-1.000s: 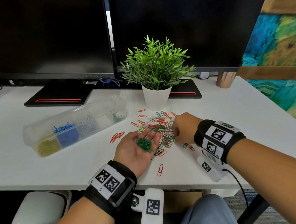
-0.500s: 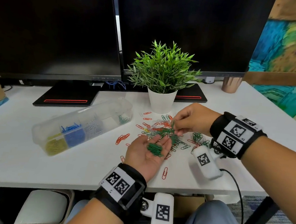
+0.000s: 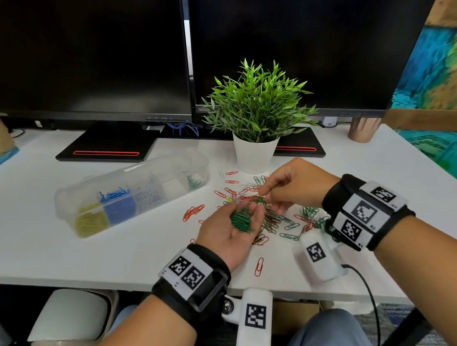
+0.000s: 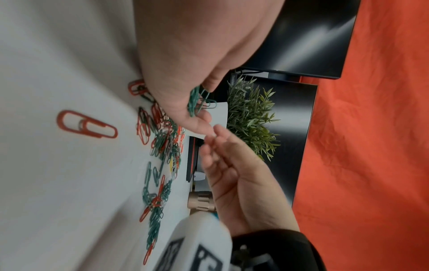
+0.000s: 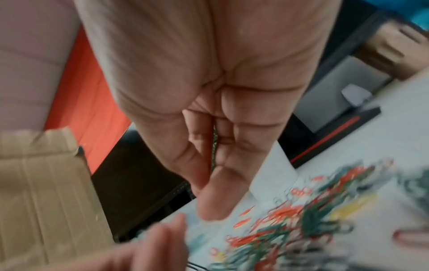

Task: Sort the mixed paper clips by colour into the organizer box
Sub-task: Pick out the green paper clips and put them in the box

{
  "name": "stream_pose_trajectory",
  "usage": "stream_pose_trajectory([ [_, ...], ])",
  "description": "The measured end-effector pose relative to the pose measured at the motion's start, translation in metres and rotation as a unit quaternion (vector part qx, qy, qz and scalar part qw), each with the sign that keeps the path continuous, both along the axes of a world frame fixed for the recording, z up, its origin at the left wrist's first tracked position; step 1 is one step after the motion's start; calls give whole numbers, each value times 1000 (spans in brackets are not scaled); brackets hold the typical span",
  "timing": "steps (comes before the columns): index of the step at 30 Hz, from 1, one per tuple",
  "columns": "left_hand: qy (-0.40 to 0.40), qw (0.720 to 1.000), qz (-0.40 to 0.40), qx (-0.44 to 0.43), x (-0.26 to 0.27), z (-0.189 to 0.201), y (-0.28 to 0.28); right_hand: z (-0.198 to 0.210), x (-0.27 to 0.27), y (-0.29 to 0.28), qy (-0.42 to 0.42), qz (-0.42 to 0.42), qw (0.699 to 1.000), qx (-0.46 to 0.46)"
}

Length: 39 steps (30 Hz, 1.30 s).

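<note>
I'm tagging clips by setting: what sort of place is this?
Probably an office desk: two large black monitors stand on a white table, with a small green potted plant and a clear plastic organizer box.

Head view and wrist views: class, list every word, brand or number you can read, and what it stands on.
"ThinkVision", faint: lower bezel of the right-hand monitor.
Tiny characters beside the square codes on the wrist bands: too small to read.
No other readable text.
</note>
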<state>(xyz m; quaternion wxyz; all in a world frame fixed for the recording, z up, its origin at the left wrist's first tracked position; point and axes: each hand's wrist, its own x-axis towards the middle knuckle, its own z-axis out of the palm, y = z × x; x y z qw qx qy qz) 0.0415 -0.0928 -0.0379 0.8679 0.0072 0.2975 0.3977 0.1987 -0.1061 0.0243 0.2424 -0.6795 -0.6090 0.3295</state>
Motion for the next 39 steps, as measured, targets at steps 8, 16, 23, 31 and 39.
stream_pose_trajectory([
  [8, 14, 1000, 9, 26, -8, 4, -3, -19, 2, -17, -332, 81, 934, -102],
  [16, 32, 999, 9, 31, -12, 12, -9, -29, 8, -12, -313, 69, 945, -58],
  [23, 25, 999, -4, 48, -13, 9, -11, -30, 11, -9, -339, 67, 938, -41],
  [31, -14, 999, -13, 45, -19, 2, -9, -22, 14, -4, -273, 26, 961, 10],
  [39, -8, 999, -32, 37, -11, 5, -14, -2, -4, 2, 125, 9, 992, 17],
])
